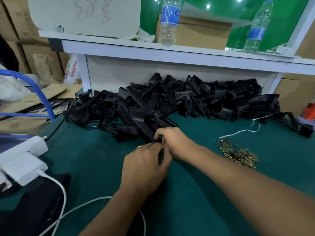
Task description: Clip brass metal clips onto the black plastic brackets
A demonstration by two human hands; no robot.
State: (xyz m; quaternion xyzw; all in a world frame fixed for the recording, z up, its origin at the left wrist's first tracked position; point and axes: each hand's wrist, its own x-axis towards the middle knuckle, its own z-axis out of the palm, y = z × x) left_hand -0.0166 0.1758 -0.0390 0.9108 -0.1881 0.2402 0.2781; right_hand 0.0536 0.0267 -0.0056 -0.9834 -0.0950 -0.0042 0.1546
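Green felt [213, 193] covers your bench, under a white shelf [153, 50] carrying two water bottles [168, 23]. Black plastic brackets [170, 101] lie heaped against the shelf base; loose brass clips [238, 154] sit right of that heap. Your left hand [146, 166] and right hand [175, 142] pinch one black bracket [157, 138] at the heap's near edge

Head cam — forward-down (close) over table [105, 160].

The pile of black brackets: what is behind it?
Behind the pile of black brackets stands the white back panel under a shelf. The panel's lower edge is hidden by the pile.
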